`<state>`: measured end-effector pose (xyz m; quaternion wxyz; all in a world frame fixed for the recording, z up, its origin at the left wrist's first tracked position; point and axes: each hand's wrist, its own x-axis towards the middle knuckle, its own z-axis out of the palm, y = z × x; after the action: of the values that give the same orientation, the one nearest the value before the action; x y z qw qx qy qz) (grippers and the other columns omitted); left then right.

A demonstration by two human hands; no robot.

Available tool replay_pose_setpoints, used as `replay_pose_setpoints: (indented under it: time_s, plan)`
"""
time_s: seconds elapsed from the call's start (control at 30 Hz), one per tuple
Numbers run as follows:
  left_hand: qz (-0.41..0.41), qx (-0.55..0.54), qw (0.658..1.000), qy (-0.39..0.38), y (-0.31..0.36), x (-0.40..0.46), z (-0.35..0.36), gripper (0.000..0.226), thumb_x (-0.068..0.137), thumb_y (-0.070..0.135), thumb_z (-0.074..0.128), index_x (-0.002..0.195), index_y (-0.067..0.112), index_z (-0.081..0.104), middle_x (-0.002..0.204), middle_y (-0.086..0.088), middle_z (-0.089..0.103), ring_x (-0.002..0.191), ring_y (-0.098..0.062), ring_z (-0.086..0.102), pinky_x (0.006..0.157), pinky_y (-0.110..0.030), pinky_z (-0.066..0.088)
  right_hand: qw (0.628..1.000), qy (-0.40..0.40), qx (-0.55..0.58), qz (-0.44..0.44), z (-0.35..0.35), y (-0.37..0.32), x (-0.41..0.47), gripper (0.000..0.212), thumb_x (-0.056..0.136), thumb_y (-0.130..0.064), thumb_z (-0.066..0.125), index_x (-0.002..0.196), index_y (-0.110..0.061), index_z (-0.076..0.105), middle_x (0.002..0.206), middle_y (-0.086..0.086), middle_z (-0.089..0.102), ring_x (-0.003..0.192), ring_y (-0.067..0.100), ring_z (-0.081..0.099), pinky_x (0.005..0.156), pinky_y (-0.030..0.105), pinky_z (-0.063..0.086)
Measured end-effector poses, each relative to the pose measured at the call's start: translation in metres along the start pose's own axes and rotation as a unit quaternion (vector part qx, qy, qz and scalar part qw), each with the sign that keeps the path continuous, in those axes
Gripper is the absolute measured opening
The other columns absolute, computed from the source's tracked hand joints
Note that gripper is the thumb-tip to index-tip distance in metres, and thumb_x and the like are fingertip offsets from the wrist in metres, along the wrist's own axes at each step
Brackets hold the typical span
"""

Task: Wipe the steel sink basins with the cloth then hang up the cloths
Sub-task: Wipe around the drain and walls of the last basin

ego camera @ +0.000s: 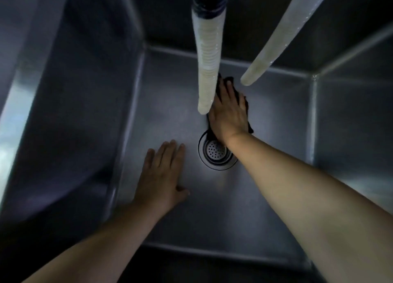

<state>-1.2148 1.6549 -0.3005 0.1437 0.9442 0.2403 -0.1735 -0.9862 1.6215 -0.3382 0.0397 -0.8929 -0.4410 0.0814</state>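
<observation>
The steel sink [265, 208] has a flat, shiny bottom. A round drain [215, 153] with little holes sits in the middle. A dark cloth [247, 107] lies at 12 o'clock from it, touching its rim, under the flat right hand [228, 112]. The left hand [163, 176] lies flat on the bottom at 8 o'clock.

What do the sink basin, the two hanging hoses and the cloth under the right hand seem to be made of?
The sink basin: brushed steel, by its dull grey sheen and soft reflections. The ribbed hose and the smoother hose: translucent whitish plastic, probably flexible. The cloth, pressed flat by the right hand: dark soft fabric, by its crumpled edges; its weave is too dim to tell.
</observation>
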Motion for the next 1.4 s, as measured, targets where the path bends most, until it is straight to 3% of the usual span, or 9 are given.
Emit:
replay_pose_setpoints:
  time_s: [0.07,0.13,0.37,0.5,0.7,0.83,0.93,1.07,1.4]
  plan:
    - [-0.024,0.003,0.999,0.044,-0.015,-0.008,-0.006,0.115,0.049,0.042,0.085,0.144,0.006,0.031,0.146,-0.019,0.037,0.132,-0.035,0.037,0.108,-0.051,0.031,0.998,-0.024,0.002,-0.060,0.006,-0.024,0.008,0.060,0.097,-0.034,0.032,0.152,-0.025,0.010,0.159,0.004,0.012,0.144,0.023,0.005,0.118,0.045,0.009]
    - [-0.063,0.007,0.996,0.065,-0.029,-0.016,-0.012,0.108,0.045,0.026,0.088,0.138,0.000,0.040,0.137,-0.023,0.046,0.122,-0.040,0.047,0.097,-0.053,0.041,0.991,-0.059,-0.015,-0.119,0.013,-0.048,0.008,0.058,0.098,-0.038,0.025,0.152,-0.024,0.009,0.160,0.004,0.007,0.146,0.025,0.003,0.118,0.045,0.008]
    - [-0.193,-0.129,0.956,0.181,-0.039,-0.018,-0.032,0.047,0.081,-0.002,0.059,0.127,-0.003,0.051,0.122,-0.026,0.057,0.110,-0.041,0.056,0.090,-0.044,0.047,0.937,-0.083,-0.021,-0.338,0.027,-0.093,-0.059,0.048,0.095,-0.038,0.041,0.139,-0.020,0.046,0.157,0.011,0.021,0.145,0.032,0.014,0.115,0.050,0.012]
    - [-0.215,-0.188,0.949,0.133,-0.040,-0.019,-0.028,0.053,0.089,0.003,0.047,0.141,0.009,0.039,0.142,-0.014,0.043,0.130,-0.030,0.038,0.106,-0.038,0.031,0.910,-0.116,-0.017,-0.399,0.030,-0.085,-0.127,0.048,0.092,-0.043,0.046,0.135,-0.023,0.052,0.155,0.012,0.025,0.144,0.034,0.019,0.114,0.053,0.016]
    - [-0.112,-0.108,0.987,0.050,-0.041,-0.033,-0.009,0.057,0.083,0.006,0.061,0.138,0.011,0.045,0.142,-0.010,0.046,0.128,-0.030,0.041,0.108,-0.034,0.028,0.876,-0.154,-0.053,-0.454,0.030,-0.036,-0.203,0.051,0.088,-0.049,0.049,0.134,-0.028,0.052,0.154,0.008,0.028,0.144,0.030,0.021,0.114,0.056,0.007]
    - [0.009,-0.015,1.000,-0.018,-0.028,-0.027,-0.009,0.063,0.079,0.021,0.068,0.138,0.018,0.046,0.146,-0.005,0.043,0.131,-0.028,0.040,0.107,-0.037,0.032,0.896,-0.155,-0.074,-0.410,0.018,0.020,-0.226,0.054,0.082,-0.049,0.050,0.132,-0.028,0.053,0.152,0.008,0.034,0.142,0.028,0.027,0.115,0.054,0.010]
    - [0.056,0.060,0.994,-0.079,-0.007,-0.022,-0.005,0.082,0.080,0.039,0.065,0.148,0.021,0.024,0.156,-0.003,0.021,0.142,-0.023,0.020,0.113,-0.037,0.018,0.931,-0.142,-0.088,-0.324,0.011,0.052,-0.220,0.062,0.079,-0.047,0.047,0.138,-0.026,0.044,0.152,0.010,0.033,0.142,0.029,0.025,0.117,0.049,0.014]
    - [0.027,0.124,0.986,-0.107,0.017,-0.006,-0.003,0.103,0.080,0.044,0.064,0.149,0.008,-0.003,0.158,-0.012,-0.001,0.145,-0.029,0.003,0.116,-0.039,0.006,0.964,-0.111,-0.077,-0.231,0.005,0.073,-0.195,0.066,0.081,-0.044,0.045,0.143,-0.021,0.038,0.151,0.012,0.035,0.143,0.029,0.023,0.115,0.049,0.016]
    - [0.012,0.165,0.970,-0.178,0.048,0.032,-0.017,0.096,0.086,0.025,0.063,0.145,-0.005,-0.007,0.154,-0.027,-0.006,0.144,-0.039,0.002,0.118,-0.044,0.008,0.997,-0.024,-0.069,0.012,0.002,0.094,-0.083,0.065,0.092,-0.042,0.030,0.151,-0.024,0.010,0.156,0.012,0.019,0.147,0.024,0.006,0.120,0.042,0.001]
